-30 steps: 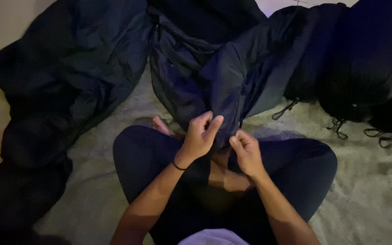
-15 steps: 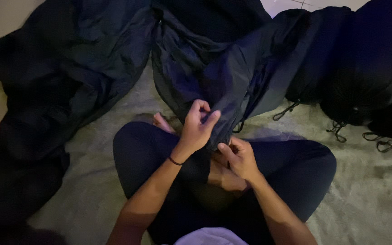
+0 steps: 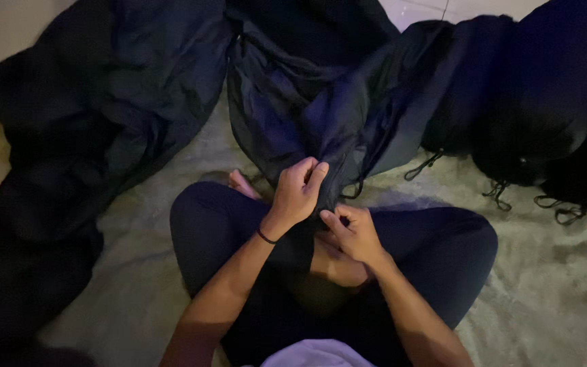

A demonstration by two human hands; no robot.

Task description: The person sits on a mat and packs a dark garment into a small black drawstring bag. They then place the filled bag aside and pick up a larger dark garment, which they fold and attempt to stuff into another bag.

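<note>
Sitting cross-legged on a pale fuzzy blanket point(image 3: 552, 292), left hand point(image 3: 298, 192) and right hand point(image 3: 352, 232) both pinching shut on the thin dark cloth point(image 3: 321, 129) bunched just over the lap.

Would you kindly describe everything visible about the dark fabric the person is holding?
The dark fabric is thin, navy to black cloth, looking slightly sheer and creased. It lies crumpled on a pale fuzzy blanket, spreading away from the seated person's crossed legs, its near end gathered into a narrow bunch. The left hand grips that bunch from above; the right hand pinches it lower down. Other dark cloth lies on both sides.
</note>
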